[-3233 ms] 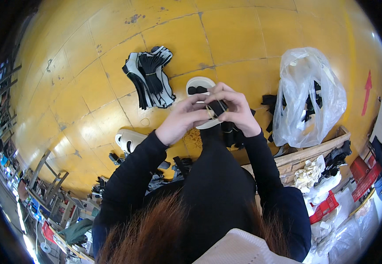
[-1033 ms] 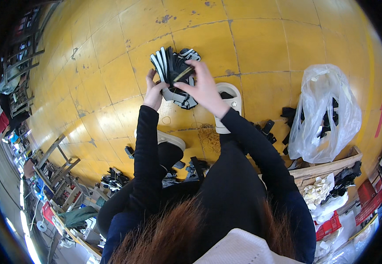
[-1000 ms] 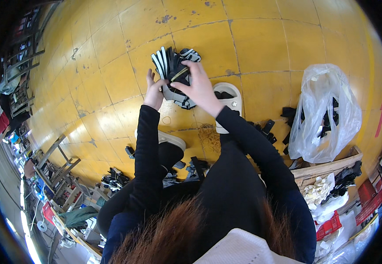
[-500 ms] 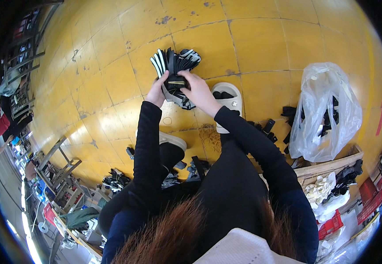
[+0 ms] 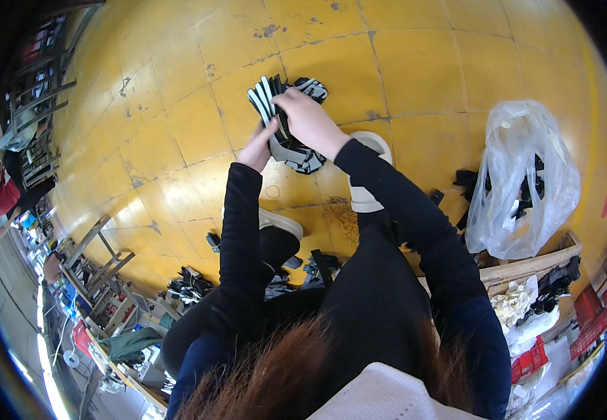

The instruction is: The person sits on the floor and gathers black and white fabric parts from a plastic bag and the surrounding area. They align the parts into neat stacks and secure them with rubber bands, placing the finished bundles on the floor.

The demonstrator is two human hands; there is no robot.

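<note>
A bundle of black strips with white edges (image 5: 291, 151) is held out in front of me over the yellow floor. The white-edged ends fan out at its upper left. My left hand (image 5: 256, 145) is closed around its left side, thumb on top. Across the middle of the bundle, my right hand (image 5: 307, 117) is bent with its fingers curled at the upper part of the strips. That hand covers much of the black middle, and its fingertips are partly hidden. A light band shows at the bundle's centre.
Tan rubber bands (image 5: 340, 218) lie heaped between my shoes. At the right, a clear plastic bag (image 5: 524, 182) with black pieces stands by a wooden box (image 5: 527, 271). Dark strips (image 5: 190, 285) are piled at the lower left. A wooden frame (image 5: 100, 262) stands farther left.
My right hand has moved up and left over the bundle, from its middle toward the white-edged ends. My left hand keeps its hold. The whole view has shifted slightly.
</note>
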